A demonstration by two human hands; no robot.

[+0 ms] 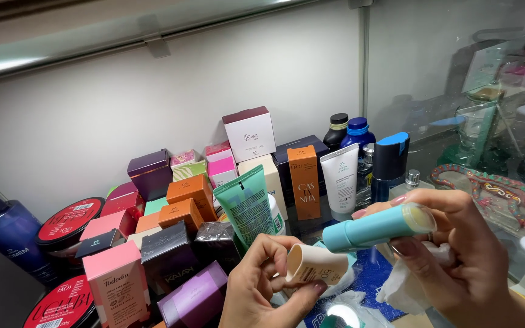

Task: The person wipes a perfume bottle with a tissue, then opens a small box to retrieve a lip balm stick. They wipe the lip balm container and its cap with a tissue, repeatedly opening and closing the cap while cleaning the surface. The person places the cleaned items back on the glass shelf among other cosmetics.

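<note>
Turquoise plastic stick tube (375,228), its cap off and a pale yellowish balm showing at the open end, lies nearly level in the person's right hand (463,255), low and right of centre in the head view. The right fingers are clenched around the tube's end nearest the balm, and the same hand also presses a crumpled white tissue (405,282) against its palm, below the tube. The left hand (262,282) grasps a small beige plastic cap (314,264) between thumb and fingers, with its open mouth turned toward the left; the cap sits just below the closed end of the tube, close to it but apart.

Behind the hands, a glass shelf (432,149) carries many cosmetics. A green squeeze tube (249,203) stands tilted just above the left hand. An orange upright carton (305,182) and a white squeeze tube (340,179) stand side by side further back, next to a dark bottle with a blue flip cap (391,164). A white and maroon square box (250,132) rests on top of other boxes near the wall. At the left, a pink rectangular box (116,282) stands beside a round red-lidded jar (71,218) and a dark blue spray bottle (7,234).
</note>
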